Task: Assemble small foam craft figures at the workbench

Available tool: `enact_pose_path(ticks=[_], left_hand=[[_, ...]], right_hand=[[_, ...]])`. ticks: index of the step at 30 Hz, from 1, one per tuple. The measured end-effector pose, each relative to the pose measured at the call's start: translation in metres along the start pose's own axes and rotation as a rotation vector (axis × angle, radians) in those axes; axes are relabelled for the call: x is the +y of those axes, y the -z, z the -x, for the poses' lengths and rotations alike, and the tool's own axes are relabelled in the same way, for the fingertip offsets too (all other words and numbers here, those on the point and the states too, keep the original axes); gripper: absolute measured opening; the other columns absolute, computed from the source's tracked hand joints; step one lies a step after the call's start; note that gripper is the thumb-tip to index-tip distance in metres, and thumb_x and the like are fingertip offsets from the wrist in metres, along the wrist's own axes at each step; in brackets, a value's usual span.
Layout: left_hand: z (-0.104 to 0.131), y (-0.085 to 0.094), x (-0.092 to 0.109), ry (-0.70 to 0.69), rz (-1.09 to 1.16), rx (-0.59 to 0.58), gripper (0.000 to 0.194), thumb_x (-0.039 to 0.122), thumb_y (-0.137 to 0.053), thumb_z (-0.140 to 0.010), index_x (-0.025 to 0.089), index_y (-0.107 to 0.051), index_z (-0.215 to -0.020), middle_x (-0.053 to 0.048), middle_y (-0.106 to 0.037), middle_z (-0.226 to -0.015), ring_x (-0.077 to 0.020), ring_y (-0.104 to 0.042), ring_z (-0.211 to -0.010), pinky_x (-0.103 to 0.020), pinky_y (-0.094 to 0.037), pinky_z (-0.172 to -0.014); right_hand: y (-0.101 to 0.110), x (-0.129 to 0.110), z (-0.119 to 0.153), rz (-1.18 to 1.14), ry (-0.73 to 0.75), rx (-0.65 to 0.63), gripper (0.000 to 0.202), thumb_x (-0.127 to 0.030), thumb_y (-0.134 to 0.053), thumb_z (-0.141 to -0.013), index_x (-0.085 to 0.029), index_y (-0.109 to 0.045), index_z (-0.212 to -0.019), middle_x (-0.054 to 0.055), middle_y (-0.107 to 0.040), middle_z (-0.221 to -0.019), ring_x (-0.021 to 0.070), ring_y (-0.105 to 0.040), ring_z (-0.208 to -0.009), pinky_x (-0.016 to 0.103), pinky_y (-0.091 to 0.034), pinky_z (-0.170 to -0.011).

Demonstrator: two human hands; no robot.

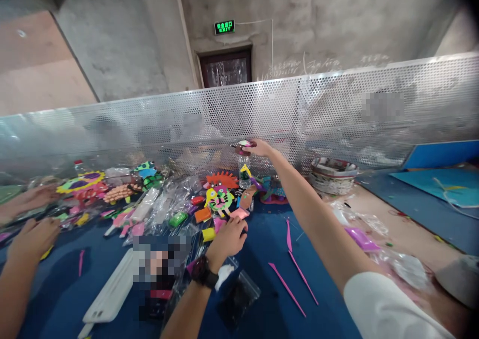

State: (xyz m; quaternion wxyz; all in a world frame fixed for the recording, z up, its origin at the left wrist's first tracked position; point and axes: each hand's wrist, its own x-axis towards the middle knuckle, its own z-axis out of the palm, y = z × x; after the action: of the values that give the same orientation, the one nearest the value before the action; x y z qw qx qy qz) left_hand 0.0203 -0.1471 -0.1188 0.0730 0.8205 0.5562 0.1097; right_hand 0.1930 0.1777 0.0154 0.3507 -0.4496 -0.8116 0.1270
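My left hand [229, 235], with a dark watch on the wrist, is low over the blue table [258, 319]. Its fingers are curled beside a pink clay packet [240, 213]; whether they hold anything is hidden. My right hand [260, 147] reaches far forward, its fingers closed on a small clay figure [245, 145] in dark red, white and pink, at the top of a clear bottle [244, 172]. A yellow giraffe figure [245, 169] shows against the bottle. Below stand a red spiky figure [220, 180] and a green and yellow cat-like figure [220, 200].
Another person's hands [35, 237] are at the far left. Pink modelling tools [288, 289] lie right of centre, a white tray [112, 289] at the left front. A woven basket [333, 174] stands back right, before a perforated metal screen [337, 114]. Plastic bags and clay packets crowd the middle.
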Motion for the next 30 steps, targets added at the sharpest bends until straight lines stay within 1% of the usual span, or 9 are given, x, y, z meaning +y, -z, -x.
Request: enact_pose_path(ticks=[2, 6, 11, 14, 17, 20, 24, 27, 30], left_hand=[[0.0, 0.0, 0.0, 0.005, 0.006, -0.01, 0.017, 0.027, -0.05, -0.092, 0.024, -0.061, -0.104, -0.009, -0.059, -0.119, -0.0266, -0.053, -0.118, -0.04, -0.045, -0.095], [-0.001, -0.001, -0.001, 0.007, 0.024, -0.002, 0.015, 0.028, -0.051, -0.092, 0.025, -0.06, -0.103, -0.008, -0.059, -0.119, -0.0272, -0.052, -0.119, -0.041, -0.044, -0.096], [-0.002, -0.005, -0.004, -0.003, 0.023, 0.013, 0.014, 0.028, -0.051, -0.092, 0.024, -0.059, -0.102, -0.007, -0.058, -0.118, -0.0267, -0.052, -0.118, -0.041, -0.043, -0.098], [-0.003, -0.006, -0.003, 0.005, 0.028, 0.01, 0.013, 0.028, -0.052, -0.092, 0.024, -0.059, -0.101, -0.007, -0.058, -0.116, -0.0262, -0.053, -0.116, -0.041, -0.043, -0.098], [-0.003, -0.004, -0.002, 0.013, 0.034, -0.005, 0.012, 0.027, -0.052, -0.092, 0.024, -0.059, -0.101, -0.008, -0.057, -0.116, -0.0258, -0.053, -0.116, -0.041, -0.043, -0.099], [-0.003, -0.002, -0.001, 0.011, 0.032, -0.005, 0.013, 0.026, -0.051, -0.092, 0.024, -0.059, -0.102, -0.008, -0.057, -0.117, -0.0258, -0.052, -0.117, -0.041, -0.042, -0.1], [-0.001, -0.002, 0.0, 0.015, 0.013, 0.0, 0.013, 0.027, -0.051, -0.092, 0.024, -0.059, -0.102, -0.008, -0.057, -0.117, -0.026, -0.053, -0.116, -0.041, -0.043, -0.098], [-0.001, -0.004, -0.001, 0.008, 0.011, 0.014, 0.012, 0.027, -0.051, -0.093, 0.023, -0.059, -0.101, -0.007, -0.058, -0.117, -0.0249, -0.053, -0.114, -0.04, -0.045, -0.097], [-0.001, -0.006, -0.004, -0.001, 0.038, 0.025, 0.012, 0.026, -0.051, -0.092, 0.023, -0.059, -0.101, -0.006, -0.058, -0.118, -0.0243, -0.053, -0.115, -0.04, -0.045, -0.098]], right_hand=[[-0.001, -0.002, -0.002, 0.019, -0.003, -0.024, 0.06, -0.066, -0.066, -0.077, -0.015, -0.07, -0.109, 0.011, -0.072, -0.099, 0.0234, -0.064, -0.086, 0.034, -0.046, -0.079], [-0.001, -0.007, -0.003, 0.033, 0.006, -0.051, 0.056, -0.063, -0.069, -0.076, -0.015, -0.069, -0.106, 0.01, -0.071, -0.096, 0.0215, -0.062, -0.081, 0.03, -0.043, -0.072], [0.004, -0.013, -0.002, 0.009, 0.057, -0.1, 0.045, -0.058, -0.068, -0.078, -0.015, -0.071, -0.092, 0.006, -0.07, -0.082, 0.0191, -0.06, -0.074, 0.029, -0.042, -0.068], [0.006, -0.015, -0.002, -0.036, 0.063, -0.109, 0.04, -0.053, -0.072, -0.076, -0.015, -0.071, -0.09, 0.004, -0.069, -0.077, 0.0179, -0.06, -0.074, 0.028, -0.042, -0.067], [0.008, -0.017, -0.001, -0.075, 0.05, -0.072, 0.039, -0.048, -0.076, -0.073, -0.015, -0.071, -0.092, 0.003, -0.068, -0.078, 0.0178, -0.059, -0.076, 0.028, -0.042, -0.068], [0.011, -0.02, 0.001, -0.1, 0.061, -0.032, 0.038, -0.045, -0.077, -0.073, -0.014, -0.07, -0.094, 0.004, -0.068, -0.079, 0.0177, -0.058, -0.077, 0.029, -0.043, -0.07], [0.016, -0.024, 0.004, -0.101, 0.071, 0.03, 0.036, -0.043, -0.078, -0.073, -0.013, -0.069, -0.09, 0.004, -0.067, -0.079, 0.0166, -0.057, -0.074, 0.03, -0.044, -0.07], [0.024, -0.029, 0.001, -0.163, 0.083, 0.081, 0.038, -0.045, -0.081, -0.071, -0.014, -0.069, -0.091, 0.004, -0.068, -0.081, 0.0164, -0.058, -0.074, 0.031, -0.046, -0.071], [0.038, -0.04, -0.004, -0.302, 0.124, 0.135, 0.041, -0.044, -0.083, -0.07, -0.015, -0.068, -0.095, 0.005, -0.069, -0.086, 0.0168, -0.06, -0.077, 0.032, -0.049, -0.073]])
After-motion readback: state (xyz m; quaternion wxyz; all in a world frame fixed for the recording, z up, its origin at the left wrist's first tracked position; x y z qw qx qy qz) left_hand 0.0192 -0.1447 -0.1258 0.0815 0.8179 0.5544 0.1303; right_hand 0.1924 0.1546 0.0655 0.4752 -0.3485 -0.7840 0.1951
